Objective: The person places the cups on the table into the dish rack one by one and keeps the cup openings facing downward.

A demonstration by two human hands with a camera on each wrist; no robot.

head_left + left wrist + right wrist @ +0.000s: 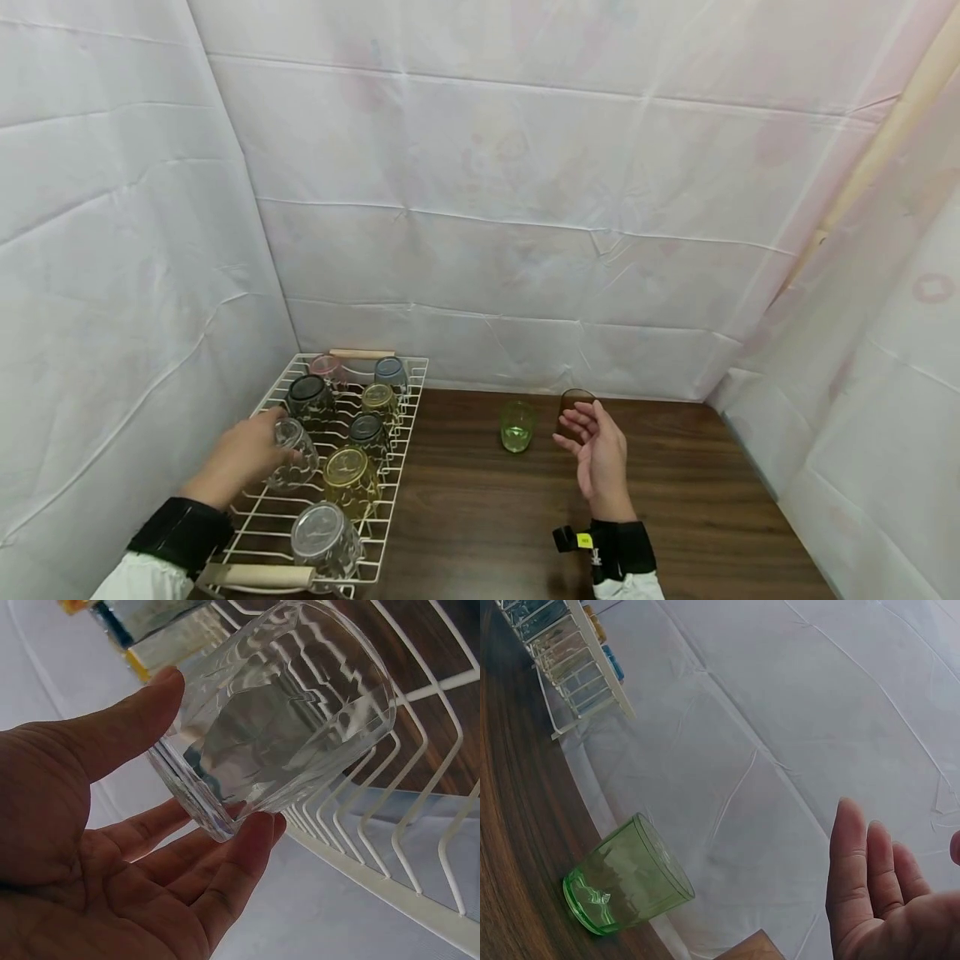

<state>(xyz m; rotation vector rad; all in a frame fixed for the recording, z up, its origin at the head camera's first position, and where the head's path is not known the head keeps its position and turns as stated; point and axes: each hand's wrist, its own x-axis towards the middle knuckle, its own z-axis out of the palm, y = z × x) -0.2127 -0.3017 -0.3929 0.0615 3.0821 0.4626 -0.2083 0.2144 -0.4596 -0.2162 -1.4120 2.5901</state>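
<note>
My left hand [251, 450] holds a clear drinking glass [294, 454] at the left side of a white wire rack [397, 500]. In the left wrist view, thumb and fingers [244, 855] pinch the glass [262, 735] near its thick base, its rim toward the wires. My right hand [600, 458] is raised over the table with fingers loosely spread and nothing in its grasp. Just behind those fingers stands a brown glass [576, 396], partly hidden by them. Left of it, a green glass [517, 427] stands upright; it also shows in the right wrist view [626, 877].
Several upturned glasses sit in the rack, among them a yellow one [350, 475], a dark one [310, 396] and a clear one [322, 533] by the near wooden handle [258, 575]. White sheets [487, 208] enclose the dark wood table [465, 525].
</note>
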